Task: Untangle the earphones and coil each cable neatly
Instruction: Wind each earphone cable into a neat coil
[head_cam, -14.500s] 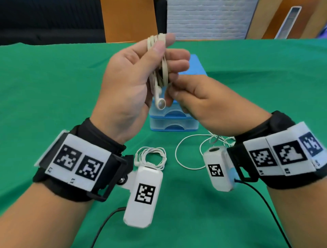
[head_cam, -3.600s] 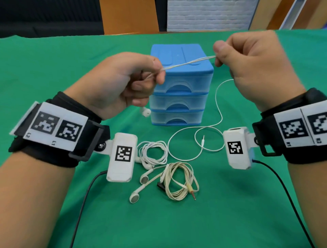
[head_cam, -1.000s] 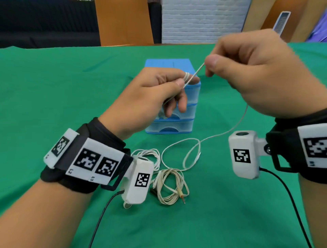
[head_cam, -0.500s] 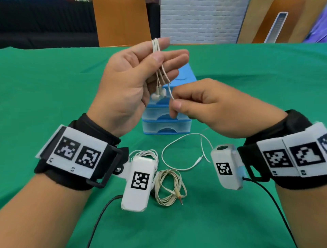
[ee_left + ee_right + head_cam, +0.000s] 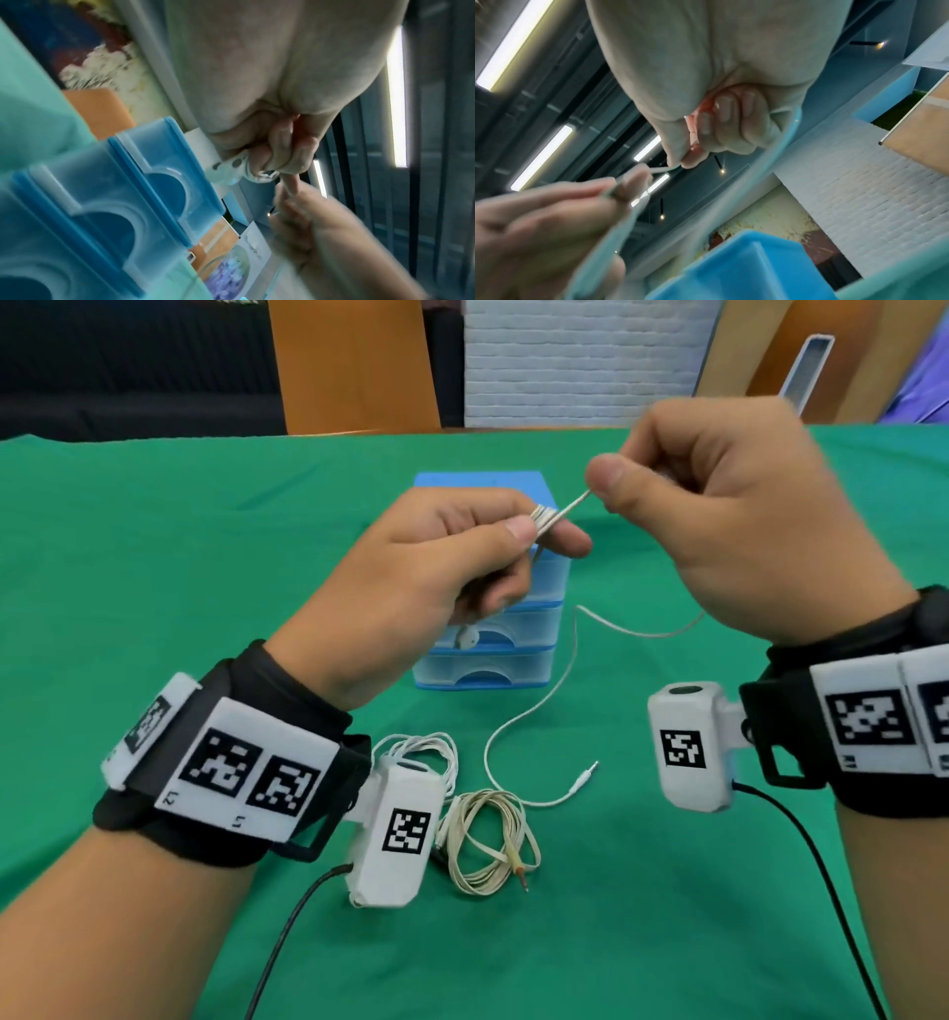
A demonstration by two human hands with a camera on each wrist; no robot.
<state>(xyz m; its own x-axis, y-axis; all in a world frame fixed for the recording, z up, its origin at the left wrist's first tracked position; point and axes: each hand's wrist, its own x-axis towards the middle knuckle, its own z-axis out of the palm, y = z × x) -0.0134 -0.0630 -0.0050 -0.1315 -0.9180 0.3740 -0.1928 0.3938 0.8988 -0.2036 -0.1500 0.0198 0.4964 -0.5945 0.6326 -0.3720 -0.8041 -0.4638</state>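
Earphone cable (image 5: 557, 513) now pulled taut (hands apart again).

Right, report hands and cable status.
Left hand holds wraps of white cable. Right hand pinches it taut. Plug end loose on table. Nothing in the way.

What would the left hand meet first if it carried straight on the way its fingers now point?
Probably the right hand. The left hand points up and across along the taut white cable both hands pinch, and the right thumb sits at its far end. Depth is unclear; it might pass over the blue drawer box.
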